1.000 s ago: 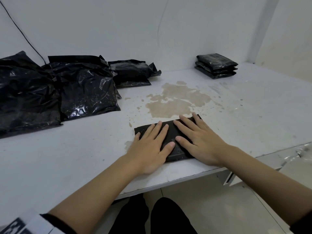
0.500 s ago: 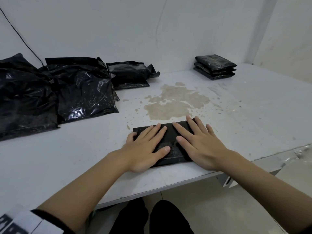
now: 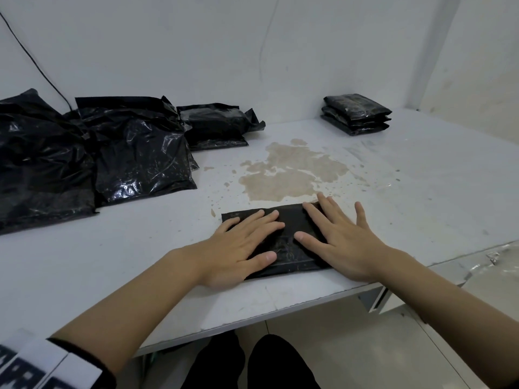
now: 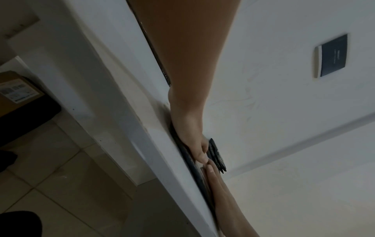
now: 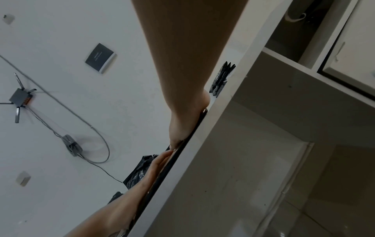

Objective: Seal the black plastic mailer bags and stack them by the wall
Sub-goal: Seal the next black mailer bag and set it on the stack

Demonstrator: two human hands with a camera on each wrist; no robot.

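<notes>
A flat black mailer bag (image 3: 290,245) lies near the front edge of the white table (image 3: 421,192). Both hands lie flat on it with straight fingers. My left hand (image 3: 247,242) presses its left half and my right hand (image 3: 339,237) covers its right end, fingers spread, the little finger out over the table. In the wrist views the left hand (image 4: 188,133) and right hand (image 5: 180,126) lie flat on the thin bag edge (image 5: 172,162). A stack of sealed black bags (image 3: 356,113) sits by the back wall at the right.
Several larger crinkled black bags (image 3: 134,153) are piled at the back left, one smaller bag (image 3: 216,124) against the wall. A brown stain (image 3: 292,175) marks the table's middle. A black cable (image 3: 36,63) runs down the wall. My knees are under the table edge (image 3: 280,307).
My hands have slid apart over the bag. The right hand moved right and spread its fingers; the left hand shifted slightly left. More of the bag's middle now shows.
</notes>
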